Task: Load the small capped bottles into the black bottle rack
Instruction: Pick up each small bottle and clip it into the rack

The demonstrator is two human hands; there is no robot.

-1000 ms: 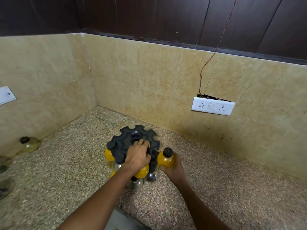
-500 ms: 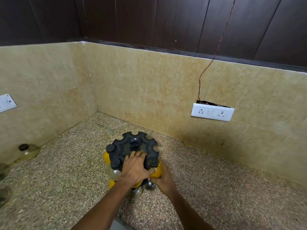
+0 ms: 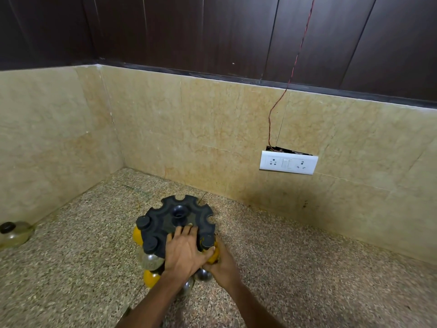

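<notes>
The round black bottle rack (image 3: 182,209) stands on the speckled counter, with open notches round its far rim. Three capped bottles hang in its near notches: a yellow one (image 3: 137,234) at the left, a clear one (image 3: 150,260) below it, and a yellow one (image 3: 208,241) at the right. My left hand (image 3: 184,252) rests flat on the rack's top. From below, my right hand (image 3: 223,265) grips the right yellow bottle, which sits in its notch. Another yellow bottle (image 3: 151,278) and shiny round ones show on a lower tier.
A loose clear bottle with a black cap (image 3: 14,233) lies against the left wall. Tiled walls close the corner behind the rack. A white socket plate (image 3: 288,162) with a red wire hangs on the back wall. Bare counter stretches to the right.
My right hand carried the yellow bottle from beside the rack into a notch at the rack's right. My left hand stayed on the rack's top.
</notes>
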